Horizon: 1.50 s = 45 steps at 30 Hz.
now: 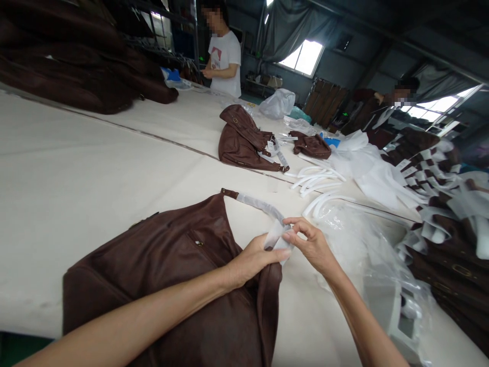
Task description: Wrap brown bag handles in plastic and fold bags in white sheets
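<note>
Has a large brown bag (160,275) spread across the lower centre of the frame, with a small metal zip pull (199,243) on its face. Closes the left hand (255,257) around the lower end of the bag's strap (262,205), at the centre of the frame, with the thumb against a white wrap (272,233). Pinches the wrap's edge narrowly between thumb and fingertips of the right hand (309,240), just to the right. Cannot tell the bag's contents. Includes a second brown bag (239,145) beyond, at upper centre, and a crumpled clear plastic bag (344,244) right of the right hand.

Rests on a pale table (95,173) with a dark seam running across. Holds also a brown pile (69,66) at upper left, white tubes (319,181) right of centre and wrapped brown goods (439,275) along the right edge. Shows, at the top, a person in a white T-shirt (227,58), a person in dark clothing (376,109) at upper right, and a bright window (303,55).

Loses the brown bag's lower part at the bottom edge; perhaps covers a pale grey object (389,311) with clear plastic at lower right, too muddled to name.
</note>
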Each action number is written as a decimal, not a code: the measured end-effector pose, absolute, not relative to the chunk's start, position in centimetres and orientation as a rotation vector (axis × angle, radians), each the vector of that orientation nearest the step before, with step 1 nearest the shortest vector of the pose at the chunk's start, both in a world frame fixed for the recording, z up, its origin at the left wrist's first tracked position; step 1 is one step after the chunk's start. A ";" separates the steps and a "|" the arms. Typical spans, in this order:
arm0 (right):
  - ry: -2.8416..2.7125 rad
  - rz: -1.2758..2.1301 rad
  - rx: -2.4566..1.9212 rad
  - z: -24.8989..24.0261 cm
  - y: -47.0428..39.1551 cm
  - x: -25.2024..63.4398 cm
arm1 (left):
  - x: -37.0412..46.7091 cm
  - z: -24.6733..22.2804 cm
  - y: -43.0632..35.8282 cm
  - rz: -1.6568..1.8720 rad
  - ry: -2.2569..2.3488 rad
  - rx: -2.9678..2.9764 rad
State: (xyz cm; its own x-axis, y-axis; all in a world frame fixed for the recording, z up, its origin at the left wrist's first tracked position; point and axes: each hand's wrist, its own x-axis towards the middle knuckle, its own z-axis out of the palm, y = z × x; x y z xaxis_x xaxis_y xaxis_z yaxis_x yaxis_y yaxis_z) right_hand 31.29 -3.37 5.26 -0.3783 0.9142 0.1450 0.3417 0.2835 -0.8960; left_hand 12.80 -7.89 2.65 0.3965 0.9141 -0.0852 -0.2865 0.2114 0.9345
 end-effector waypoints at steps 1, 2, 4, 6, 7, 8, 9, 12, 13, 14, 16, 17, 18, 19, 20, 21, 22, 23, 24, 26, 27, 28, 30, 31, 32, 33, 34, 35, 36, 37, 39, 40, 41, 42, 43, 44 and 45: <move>-1.890 1.085 -1.125 5.6 -3.2 31.3 | 12.9 2.7 -7.9 0.954 0.776 1.052; -1.906 1.135 -1.124 6.0 -2.8 31.3 | 12.9 2.7 -7.9 0.952 0.785 1.076; -1.912 1.292 -1.149 6.9 -1.8 31.4 | 13.0 2.8 -7.9 0.945 0.790 1.105; -1.936 1.445 -1.200 7.7 -0.5 31.3 | 13.0 2.9 -7.9 0.934 0.789 1.127; -1.979 1.499 -1.214 8.0 0.1 31.2 | 13.0 3.0 -7.9 0.930 0.792 1.136; -2.034 1.539 -1.213 8.2 0.7 31.1 | 12.9 3.0 -7.9 0.920 0.797 1.145; -2.087 1.570 -1.192 8.4 1.2 30.8 | 12.9 3.0 -7.9 0.905 0.798 1.156; -2.103 1.665 -1.077 8.3 1.8 30.0 | 12.6 2.8 -7.9 0.837 0.772 1.166; -2.058 1.688 -1.064 8.2 1.8 29.8 | 12.5 2.7 -7.9 0.817 0.766 1.161; -2.008 1.699 -1.065 8.0 1.7 29.5 | 12.4 2.6 -8.0 0.802 0.764 1.155; -1.916 1.679 -1.089 7.7 1.4 29.1 | 12.3 2.5 -8.0 0.791 0.770 1.142; -1.882 1.649 -1.100 7.6 1.3 29.0 | 12.3 2.5 -8.1 0.789 0.773 1.141; -1.860 1.619 -1.104 7.4 1.2 28.9 | 12.3 2.5 -8.1 0.786 0.775 1.140; -1.850 1.608 -1.105 7.4 1.2 28.9 | 12.3 2.6 -8.1 0.783 0.781 1.139; -1.852 1.614 -1.105 7.3 1.3 29.0 | 12.2 2.6 -8.1 0.775 0.789 1.144; -1.870 1.631 -1.106 7.4 1.4 29.2 | 12.2 2.8 -8.0 0.761 0.795 1.152; -1.904 1.654 -1.107 7.4 1.6 29.5 | 12.1 2.9 -7.9 0.745 0.792 1.158; -1.950 1.676 -1.109 7.6 1.8 29.8 | 12.0 3.0 -7.8 0.726 0.783 1.158; -2.005 1.687 -1.113 7.8 2.0 30.1 | 11.8 3.2 -7.7 0.702 0.769 1.152; -2.115 1.691 -1.111 8.3 2.3 30.8 | 11.1 3.6 -7.4 0.640 0.753 1.140; -2.164 1.711 -1.097 8.5 2.3 31.2 | 10.6 3.8 -7.2 0.603 0.757 1.142; -2.198 1.746 -1.076 8.6 2.1 31.4 | 10.0 4.0 -7.2 0.565 0.769 1.149; -2.254 1.823 -1.026 8.6 1.5 31.6 | 8.9 4.3 -7.3 0.502 0.792 1.170; -2.286 1.837 -1.011 8.4 0.9 31.5 | 8.4 4.3 -7.4 0.483 0.799 1.177; -2.320 1.825 -1.010 8.1 0.3 31.4 | 8.0 4.3 -7.7 0.473 0.802 1.180; -2.339 1.790 -1.030 7.7 -0.4 31.2 | 7.8 4.2 -7.9 0.474 0.802 1.175; -2.334 1.742 -1.066 7.3 -1.1 30.9 | 7.7 4.1 -8.1 0.483 0.800 1.164; -2.295 1.696 -1.115 6.8 -1.8 30.6 | 7.6 4.0 -8.3 0.499 0.800 1.149; -2.224 1.665 -1.166 6.3 -2.4 30.3 | 7.7 3.9 -8.5 0.520 0.804 1.132; -2.140 1.650 -1.210 5.9 -2.9 30.1 | 7.8 3.8 -8.6 0.538 0.809 1.117; -1.987 1.652 -1.252 5.3 -3.7 30.0 | 8.0 3.6 -8.6 0.558 0.823 1.100; -1.931 1.669 -1.250 5.2 -3.9 30.0 | 8.1 3.5 -8.6 0.560 0.828 1.099; -1.887 1.688 -1.240 5.1 -4.1 30.1 | 8.1 3.5 -8.6 0.561 0.827 1.096; -1.851 1.705 -1.230 5.1 -4.2 30.2 | 8.1 3.4 -8.6 0.563 0.820 1.091; -1.817 1.717 -1.219 5.1 -4.3 30.4 | 8.0 3.4 -8.6 0.569 0.809 1.083; -1.784 1.727 -1.211 5.0 -4.4 30.5 | 7.9 3.5 -8.6 0.579 0.795 1.072; -1.752 1.736 -1.204 4.9 -4.5 30.6 | 7.8 3.5 -8.6 0.589 0.779 1.061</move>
State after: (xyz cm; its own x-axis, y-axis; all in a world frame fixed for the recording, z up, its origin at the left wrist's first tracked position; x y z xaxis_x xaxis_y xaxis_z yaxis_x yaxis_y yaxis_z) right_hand 30.62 -4.47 4.94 -0.5524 0.7828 -0.2864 0.2934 -0.1390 -0.9458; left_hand 7.76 -8.60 3.49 0.6002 0.7517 -0.2734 -0.0589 0.3824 0.9221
